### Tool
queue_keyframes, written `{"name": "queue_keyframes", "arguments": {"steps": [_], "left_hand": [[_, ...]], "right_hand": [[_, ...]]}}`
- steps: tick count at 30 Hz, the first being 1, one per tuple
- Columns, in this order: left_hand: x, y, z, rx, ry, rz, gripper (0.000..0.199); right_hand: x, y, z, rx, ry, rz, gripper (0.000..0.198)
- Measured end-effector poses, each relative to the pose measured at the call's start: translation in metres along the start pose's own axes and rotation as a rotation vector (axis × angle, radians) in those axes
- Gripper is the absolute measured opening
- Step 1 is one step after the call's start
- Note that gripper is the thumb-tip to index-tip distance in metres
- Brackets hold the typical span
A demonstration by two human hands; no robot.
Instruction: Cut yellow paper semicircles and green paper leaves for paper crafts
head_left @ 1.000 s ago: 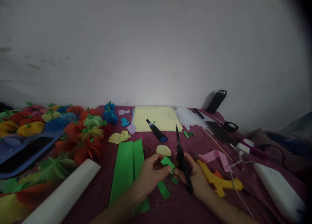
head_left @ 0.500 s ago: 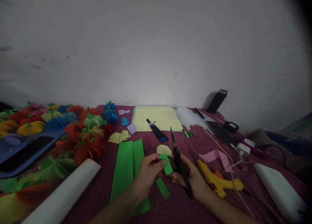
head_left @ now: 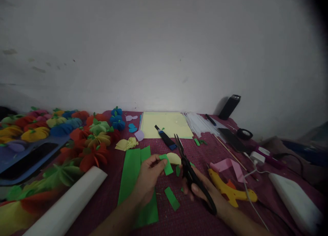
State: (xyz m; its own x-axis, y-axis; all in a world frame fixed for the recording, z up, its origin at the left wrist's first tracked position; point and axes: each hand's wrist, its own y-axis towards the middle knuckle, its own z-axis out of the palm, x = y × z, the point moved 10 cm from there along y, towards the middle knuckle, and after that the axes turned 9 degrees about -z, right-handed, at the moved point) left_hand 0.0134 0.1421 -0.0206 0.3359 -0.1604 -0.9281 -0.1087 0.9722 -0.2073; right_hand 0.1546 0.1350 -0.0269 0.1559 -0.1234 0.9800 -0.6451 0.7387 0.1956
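Between the thumb and fingers of my left hand (head_left: 151, 172) is a small green paper strip (head_left: 167, 166). My right hand (head_left: 202, 188) is closed around the black handles of a pair of scissors (head_left: 191, 176), whose blades point away from me and stand slightly apart. The blades are beside the strip, not touching it. Below my hands lies another green paper piece (head_left: 172, 198). Folded green paper sheets (head_left: 129, 171) lie under and beside my left forearm. A pale yellow paper shape (head_left: 174, 158) rests just behind the held strip.
Colourful paper pumpkins (head_left: 94, 157) crowd the left side, near a white roll (head_left: 69, 201). A box cutter (head_left: 165, 137) lies before pale yellow sheets (head_left: 166, 121). On the right are a yellow glue gun (head_left: 230, 189), a pink ribbon (head_left: 229, 166), cables and a white box (head_left: 294, 201).
My left hand has moved slightly left and up with the green strip. The scissors have tilted and their blades have parted. The gap between my hands has widened.
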Motion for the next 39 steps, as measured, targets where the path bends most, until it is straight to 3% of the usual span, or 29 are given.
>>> {"name": "queue_keyframes", "arguments": {"steps": [3, 9, 15, 20, 26, 32, 39], "left_hand": [[0.002, -0.001, 0.002, 0.023, -0.005, -0.004, 0.019], [0.007, -0.002, 0.006, -0.001, 0.032, -0.033, 0.015], [0.002, -0.004, 0.006, -0.054, 0.111, 0.003, 0.014], [0.012, -0.004, 0.013, 0.025, 0.139, -0.073, 0.015], [0.013, -0.005, 0.016, 0.064, 0.136, -0.052, 0.017], [0.007, -0.006, 0.014, 0.046, 0.086, -0.023, 0.015], [-0.005, -0.005, -0.005, -0.047, -0.139, -0.016, 0.017]], "right_hand": [[0.002, 0.001, -0.002, 0.002, 0.021, -0.042, 0.064], [-0.001, 0.000, -0.017, -0.129, -0.027, -0.028, 0.044], [0.005, 0.002, -0.020, -0.163, -0.113, -0.038, 0.043], [0.004, 0.003, -0.026, -0.217, -0.178, -0.038, 0.043], [0.007, 0.008, -0.024, -0.222, -0.156, -0.004, 0.041], [0.033, 0.015, -0.015, -0.157, -0.231, 0.005, 0.043], [0.010, 0.010, 0.015, 0.031, -0.231, 0.071, 0.046]]}}
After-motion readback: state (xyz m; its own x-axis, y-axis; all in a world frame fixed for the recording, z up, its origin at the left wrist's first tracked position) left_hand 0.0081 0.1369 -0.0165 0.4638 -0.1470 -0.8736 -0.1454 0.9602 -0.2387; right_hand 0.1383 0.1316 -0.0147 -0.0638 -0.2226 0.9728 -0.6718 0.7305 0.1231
